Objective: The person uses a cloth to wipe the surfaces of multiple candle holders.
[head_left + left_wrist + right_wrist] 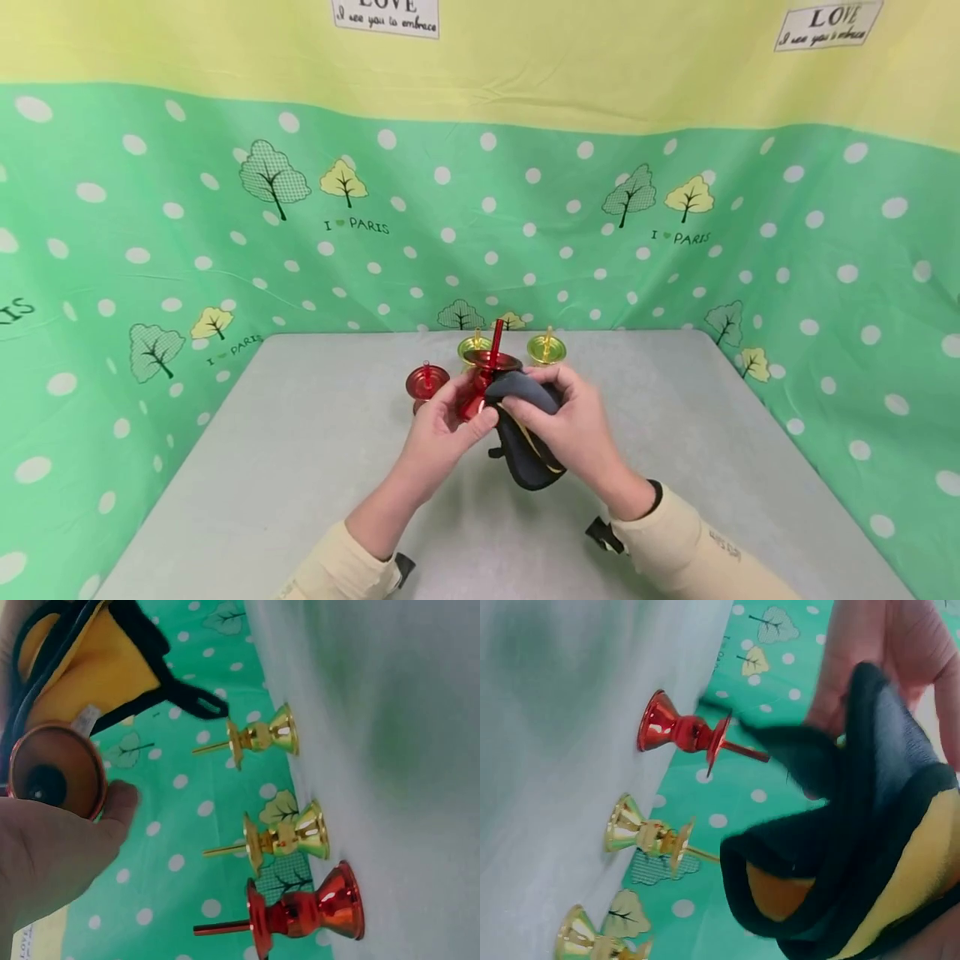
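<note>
Above the grey table, my left hand [438,433] grips a shiny red candlestick [491,361] by its lower part, its spike pointing up. The hollow underside of the candlestick's base [88,769] faces the left wrist camera. My right hand [581,421] pinches a folded dark blue-grey cloth piece [534,467] with black edging and a yellow lining [911,877], thumb on its near side. This cloth lies against the candlestick, and the left thumb tip is close to its edge. A black loop tab [196,699] sticks out from it.
A second red candlestick [427,383] stands on the table [300,467] behind the left hand. Two gold candlesticks, one farther left [474,344] and one farther right [547,349], stand near the back edge. A green dotted curtain [450,242] encloses the back and sides.
</note>
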The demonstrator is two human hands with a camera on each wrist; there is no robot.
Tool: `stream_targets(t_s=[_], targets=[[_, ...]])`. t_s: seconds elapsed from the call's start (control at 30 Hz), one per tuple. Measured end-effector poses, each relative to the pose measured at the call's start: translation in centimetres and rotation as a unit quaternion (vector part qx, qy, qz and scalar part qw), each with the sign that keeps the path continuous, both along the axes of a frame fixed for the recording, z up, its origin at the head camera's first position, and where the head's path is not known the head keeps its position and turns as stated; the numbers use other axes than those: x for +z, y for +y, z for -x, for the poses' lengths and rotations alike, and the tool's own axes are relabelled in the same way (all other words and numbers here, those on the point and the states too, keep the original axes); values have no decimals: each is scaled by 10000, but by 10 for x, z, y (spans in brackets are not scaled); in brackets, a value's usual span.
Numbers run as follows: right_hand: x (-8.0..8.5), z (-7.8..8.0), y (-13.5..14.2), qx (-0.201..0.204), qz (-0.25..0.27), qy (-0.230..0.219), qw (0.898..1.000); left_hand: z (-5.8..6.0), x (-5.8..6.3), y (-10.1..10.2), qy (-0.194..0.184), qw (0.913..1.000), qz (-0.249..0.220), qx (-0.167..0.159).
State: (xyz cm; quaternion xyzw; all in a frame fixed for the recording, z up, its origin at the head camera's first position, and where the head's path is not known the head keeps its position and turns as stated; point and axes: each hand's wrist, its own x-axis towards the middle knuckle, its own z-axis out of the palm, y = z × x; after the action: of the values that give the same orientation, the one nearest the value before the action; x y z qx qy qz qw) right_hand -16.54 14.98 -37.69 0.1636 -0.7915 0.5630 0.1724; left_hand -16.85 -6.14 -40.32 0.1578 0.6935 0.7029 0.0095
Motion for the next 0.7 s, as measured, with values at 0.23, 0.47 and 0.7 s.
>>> stream_targets(t_s=[0.23, 0.47, 0.7], targets=[[1, 1, 2, -68, 72, 10, 10000, 0, 2, -5, 266, 9986, -103, -443], [-1, 1, 1, -56, -53, -1, 10000, 0, -2, -4, 49, 9998, 9, -187], [-1, -5, -2, -203, -91, 357, 9991, 0, -2, -6, 607, 9968, 437, -296]])
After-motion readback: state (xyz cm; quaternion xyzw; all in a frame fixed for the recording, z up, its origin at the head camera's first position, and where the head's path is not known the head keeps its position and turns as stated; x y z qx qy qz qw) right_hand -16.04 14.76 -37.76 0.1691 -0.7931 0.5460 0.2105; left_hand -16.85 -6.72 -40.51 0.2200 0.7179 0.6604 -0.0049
